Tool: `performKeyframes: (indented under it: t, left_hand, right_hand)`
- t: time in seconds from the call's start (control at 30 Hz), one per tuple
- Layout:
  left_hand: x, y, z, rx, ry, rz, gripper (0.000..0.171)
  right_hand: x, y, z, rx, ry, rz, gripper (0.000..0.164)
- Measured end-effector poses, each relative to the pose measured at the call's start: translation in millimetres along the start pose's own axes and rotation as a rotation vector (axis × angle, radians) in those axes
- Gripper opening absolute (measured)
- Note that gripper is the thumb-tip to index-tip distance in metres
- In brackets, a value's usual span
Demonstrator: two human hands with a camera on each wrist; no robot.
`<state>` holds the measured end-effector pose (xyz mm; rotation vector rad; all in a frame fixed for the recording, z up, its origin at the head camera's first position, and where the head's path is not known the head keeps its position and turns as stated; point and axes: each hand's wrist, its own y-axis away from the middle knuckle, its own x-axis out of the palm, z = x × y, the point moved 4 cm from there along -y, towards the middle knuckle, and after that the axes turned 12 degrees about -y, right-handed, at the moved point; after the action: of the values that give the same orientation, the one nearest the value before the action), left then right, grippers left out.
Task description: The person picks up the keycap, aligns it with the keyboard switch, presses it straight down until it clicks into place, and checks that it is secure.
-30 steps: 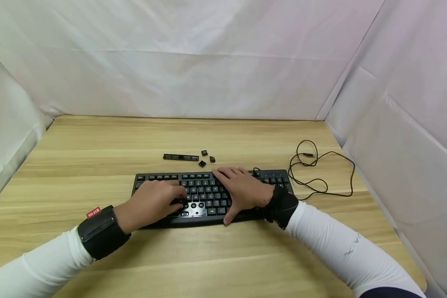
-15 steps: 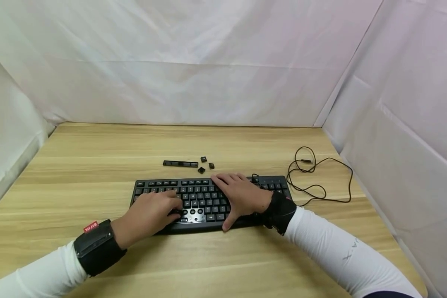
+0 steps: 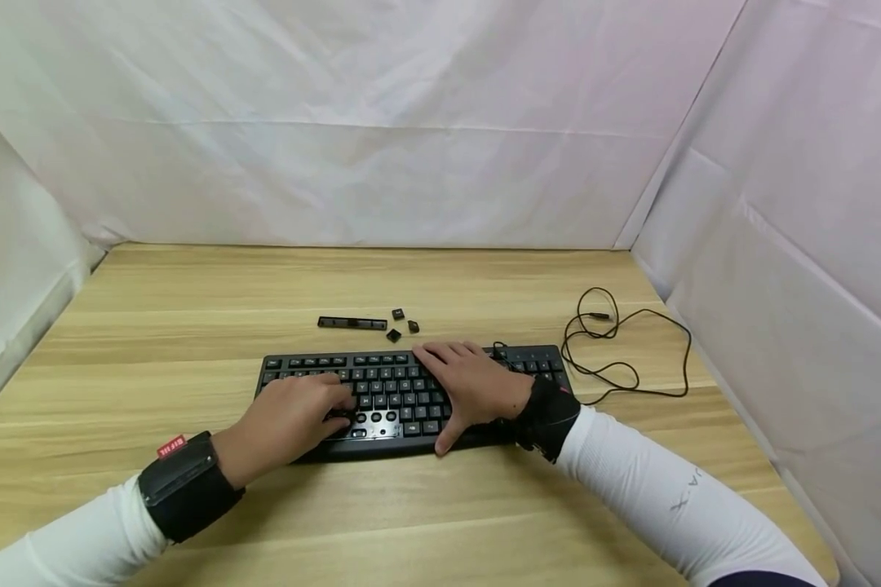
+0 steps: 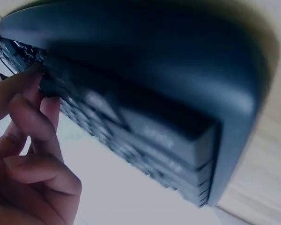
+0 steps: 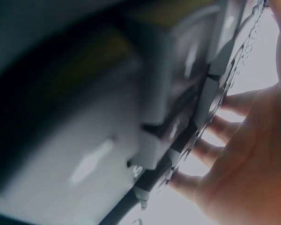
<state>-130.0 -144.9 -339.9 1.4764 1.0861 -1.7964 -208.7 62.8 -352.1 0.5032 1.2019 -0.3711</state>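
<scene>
A black keyboard (image 3: 382, 448) lies on the wooden table, with a bare patch (image 3: 376, 430) in its lower rows where keycaps are off. My left hand (image 3: 294, 416) is over its left half, fingers curled. Its thumb and forefinger pinch a dark keycap (image 4: 48, 85) at the left side of the bare patch. My right hand (image 3: 477, 387) rests spread across the right part of the keyboard, fingertips at the back edge and thumb at the front edge. Behind the keyboard lie a loose space bar (image 3: 352, 324) and three small keycaps (image 3: 394, 335).
The keyboard's thin cable (image 3: 635, 392) lies in loops to the right, its plug (image 3: 599, 316) inside one loop. White cloth walls (image 3: 367, 179) stand along the back and sides of the table (image 3: 426, 522).
The head view has tilted up a little, so everything sits lower in it. My left hand has shifted slightly left along the keyboard. The right hand stays in place on it.
</scene>
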Motion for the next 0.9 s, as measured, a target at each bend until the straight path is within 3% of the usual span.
performKeyframes:
  t: [0.17,0.37,0.9]
  left_hand:
    - [0.3,1.5,-0.2,0.001,0.001,0.008,0.015]
    - [-1.9,3.1,-5.1,0.036,-0.088,0.005,0.006]
    - [1.0,-0.7,-2.7,-0.058,-0.057,0.032,0.006]
  right_hand:
    - [-1.7,-2.5,-1.0,-0.005,0.001,0.004,0.138]
    - [0.0,-4.0,-1.6,-0.01,-0.022,0.016,0.136]
    - [0.3,-2.5,-2.2,0.033,-0.031,0.014,0.139]
